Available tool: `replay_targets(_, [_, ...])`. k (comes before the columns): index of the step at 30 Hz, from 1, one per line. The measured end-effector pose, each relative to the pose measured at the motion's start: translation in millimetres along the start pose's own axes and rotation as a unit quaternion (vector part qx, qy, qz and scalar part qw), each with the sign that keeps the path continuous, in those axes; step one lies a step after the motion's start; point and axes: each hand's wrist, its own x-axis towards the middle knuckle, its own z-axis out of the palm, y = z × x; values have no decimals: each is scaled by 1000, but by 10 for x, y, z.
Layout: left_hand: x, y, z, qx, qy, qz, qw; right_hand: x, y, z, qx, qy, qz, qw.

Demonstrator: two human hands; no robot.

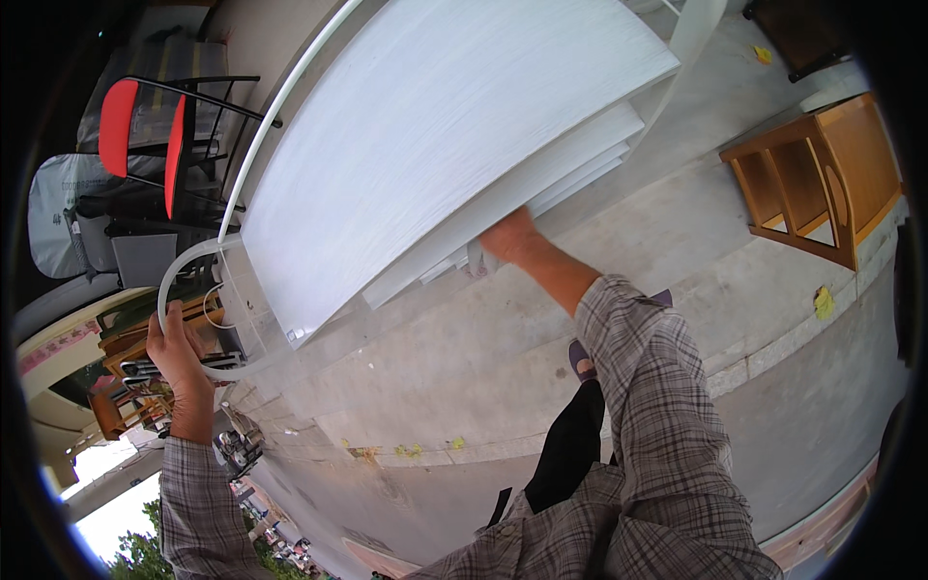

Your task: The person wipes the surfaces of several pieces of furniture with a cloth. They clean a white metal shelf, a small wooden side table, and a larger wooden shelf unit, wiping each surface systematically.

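Note:
A large white panel-topped piece of furniture (449,145) stands before me, with further white boards or shelves (580,167) showing beneath its top. A pale curved band (290,94), perhaps plastic or metal, bends around its end. At the left, my left hand (176,341) holds the rounded end of this band, fingers wrapped over it. My right hand (510,235) reaches under the long near edge of the top; its fingertips are hidden there. Next to it, a greyish-white cloth or glove (478,261) hangs below the edge.
A wooden cabinet with open compartments (819,177) lies at the right. Red-padded folding chairs (118,127) and grey cases (145,257) are at the upper left. My foot in a purple shoe (580,359) is on the pavement, near a kerb (754,362).

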Motion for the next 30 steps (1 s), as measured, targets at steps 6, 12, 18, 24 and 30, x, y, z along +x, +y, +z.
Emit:
replay_targets(6, [15, 10, 0, -13, -10, 3, 1000, 287, 984, -331, -93, 210, 170, 958])
replay_targets(12, [4, 25, -52, -11, -11, 6, 1000, 442, 463, 63, -31, 232, 156, 960])
replay_targets(18, [-11, 41, -29, -6, -22, 11, 1000, 435, -653, 729, 130, 193, 78, 969])
replay_targets(24, [-27, 57, -18, -22, -18, 1, 1000, -137, -1111, 1026, 149, 111, -81, 979])
replay_targets(30, [-68, 151, 16, -35, -15, -4, 999, -1071, -785, 553, 25, -221, -183, 958])
